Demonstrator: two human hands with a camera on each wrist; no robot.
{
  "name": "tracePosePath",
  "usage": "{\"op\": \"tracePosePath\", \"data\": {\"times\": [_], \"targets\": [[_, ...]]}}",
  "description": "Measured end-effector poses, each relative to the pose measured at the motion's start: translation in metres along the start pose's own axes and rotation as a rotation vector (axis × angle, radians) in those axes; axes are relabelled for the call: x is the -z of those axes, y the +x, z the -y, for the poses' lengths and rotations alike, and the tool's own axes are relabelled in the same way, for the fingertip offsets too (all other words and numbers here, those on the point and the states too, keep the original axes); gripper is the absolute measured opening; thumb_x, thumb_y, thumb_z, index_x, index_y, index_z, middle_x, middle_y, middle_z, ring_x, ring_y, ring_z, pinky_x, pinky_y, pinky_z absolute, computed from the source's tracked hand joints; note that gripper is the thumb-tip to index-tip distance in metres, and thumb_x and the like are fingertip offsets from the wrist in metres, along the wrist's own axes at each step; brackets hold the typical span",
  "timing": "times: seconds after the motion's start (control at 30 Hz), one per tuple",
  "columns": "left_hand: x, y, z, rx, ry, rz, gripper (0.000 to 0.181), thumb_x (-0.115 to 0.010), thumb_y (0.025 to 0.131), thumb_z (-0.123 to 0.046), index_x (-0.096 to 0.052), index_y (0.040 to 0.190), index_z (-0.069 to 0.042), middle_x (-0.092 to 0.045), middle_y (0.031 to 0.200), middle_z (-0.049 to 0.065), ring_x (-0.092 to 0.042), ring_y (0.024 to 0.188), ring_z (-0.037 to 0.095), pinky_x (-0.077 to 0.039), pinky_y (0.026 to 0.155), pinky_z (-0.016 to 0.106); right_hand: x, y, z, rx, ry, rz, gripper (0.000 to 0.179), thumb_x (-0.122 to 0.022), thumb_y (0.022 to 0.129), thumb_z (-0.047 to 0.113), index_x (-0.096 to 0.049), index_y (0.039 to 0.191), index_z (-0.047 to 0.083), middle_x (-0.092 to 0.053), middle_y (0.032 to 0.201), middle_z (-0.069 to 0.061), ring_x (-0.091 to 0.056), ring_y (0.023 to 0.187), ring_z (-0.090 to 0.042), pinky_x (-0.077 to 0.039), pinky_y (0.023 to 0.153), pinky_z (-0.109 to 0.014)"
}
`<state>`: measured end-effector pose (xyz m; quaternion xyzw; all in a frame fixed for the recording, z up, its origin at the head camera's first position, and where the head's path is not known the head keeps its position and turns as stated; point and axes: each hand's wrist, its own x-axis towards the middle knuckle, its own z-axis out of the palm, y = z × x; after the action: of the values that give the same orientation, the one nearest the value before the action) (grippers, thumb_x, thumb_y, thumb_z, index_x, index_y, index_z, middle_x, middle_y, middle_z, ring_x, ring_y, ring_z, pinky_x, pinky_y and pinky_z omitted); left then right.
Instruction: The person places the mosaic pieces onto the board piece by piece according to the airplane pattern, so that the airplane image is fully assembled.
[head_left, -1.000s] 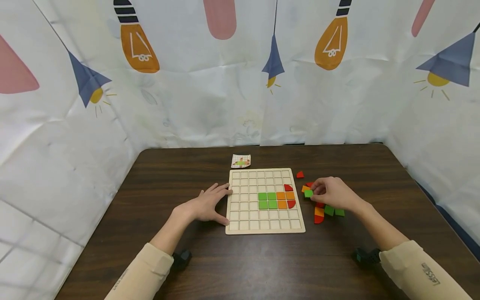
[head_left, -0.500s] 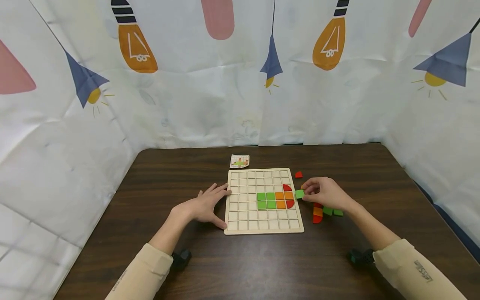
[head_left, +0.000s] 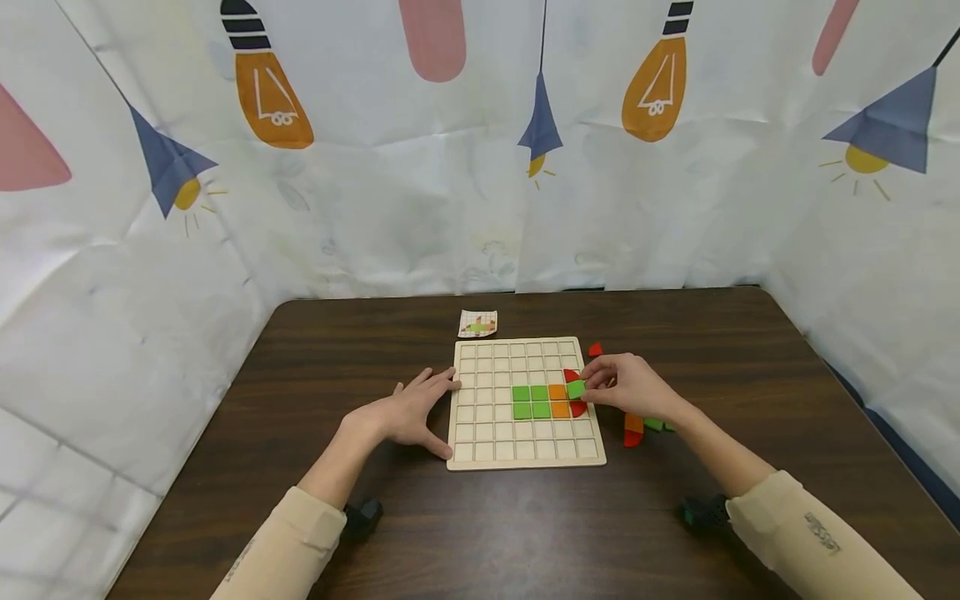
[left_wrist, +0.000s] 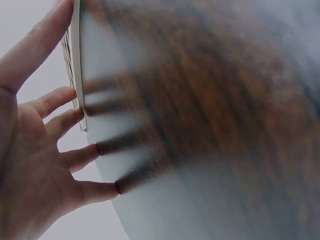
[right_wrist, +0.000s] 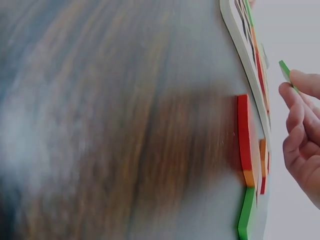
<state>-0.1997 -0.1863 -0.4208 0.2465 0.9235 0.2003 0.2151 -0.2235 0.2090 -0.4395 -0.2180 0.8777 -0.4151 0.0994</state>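
My right hand (head_left: 632, 385) pinches a green square tile (head_left: 575, 389) between thumb and fingertips above the right part of a pale wooden grid board (head_left: 495, 446). In the right wrist view the tile (right_wrist: 284, 70) is tilted and held clear of the board. Several green tiles (head_left: 531, 402) and an orange tile (head_left: 559, 409) lie in the grid's middle rows. Red rounded pieces (head_left: 578, 409) sit at the right side, partly covered by the held tile and hand. My left hand (head_left: 408, 417) has spread fingers, with thumb and fingertips touching the board's left edge.
A small pattern card (head_left: 477, 323) lies behind the board. Loose pieces lie on the dark wooden table (head_left: 510, 533) right of the board: a red one (head_left: 596, 349) at the back, a red rounded one (head_left: 633, 437) and green ones (head_left: 654, 424) nearer, partly hidden by the right hand.
My right hand has lifted the green tile from the loose pieces and carried it left, over the board's right side. The left hand has stayed at the board's left edge.
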Motion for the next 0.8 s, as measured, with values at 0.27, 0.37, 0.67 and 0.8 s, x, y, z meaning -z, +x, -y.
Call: {"op": "tracePosePath", "data": {"times": [0.27,0.37,0.67,0.8], "targets": [[-0.001,0.001,0.001,-0.001,-0.003,0.003,0.105,-0.091,0.077,-0.044,-0.036,0.16,-0.01,-0.014,0.171,0.011,-0.004,0.155,0.042,-0.009,0.111,0.077,-0.01,0.007,0.009,0.01,0.021,0.01,0.024,-0.083,0.09,0.019,-0.072,0.109,0.008,-0.072,0.092,0.003,-0.067,0.088,-0.018,-0.055,0.072,-0.035],[0.0,0.001,0.0,-0.001,0.006,0.005,0.107,-0.092,0.076,-0.045,-0.036,0.16,-0.01,-0.014,0.171,0.011,-0.004,0.155,0.042,-0.01,0.111,0.077,-0.014,0.01,0.012,0.024,0.028,0.017,0.026,-0.083,0.09,0.019,-0.072,0.11,0.007,-0.073,0.093,0.003,-0.068,0.087,-0.016,-0.056,0.074,-0.034],[0.0,0.002,0.003,0.001,0.016,0.012,0.108,-0.091,0.076,-0.047,-0.035,0.161,-0.011,-0.013,0.171,0.011,-0.004,0.155,0.043,-0.01,0.111,0.078,-0.029,0.021,0.021,0.049,0.03,0.027,0.024,-0.082,0.09,0.019,-0.073,0.108,0.007,-0.073,0.091,0.005,-0.068,0.087,-0.014,-0.055,0.074,-0.034],[0.0,0.001,0.002,-0.003,0.01,0.004,0.108,-0.092,0.076,-0.047,-0.035,0.16,-0.01,-0.014,0.17,0.012,-0.005,0.154,0.044,-0.01,0.11,0.079,-0.036,0.025,0.025,0.061,0.043,0.038,0.023,-0.082,0.089,0.017,-0.073,0.107,0.006,-0.074,0.09,0.005,-0.069,0.086,-0.014,-0.056,0.075,-0.034]]}}
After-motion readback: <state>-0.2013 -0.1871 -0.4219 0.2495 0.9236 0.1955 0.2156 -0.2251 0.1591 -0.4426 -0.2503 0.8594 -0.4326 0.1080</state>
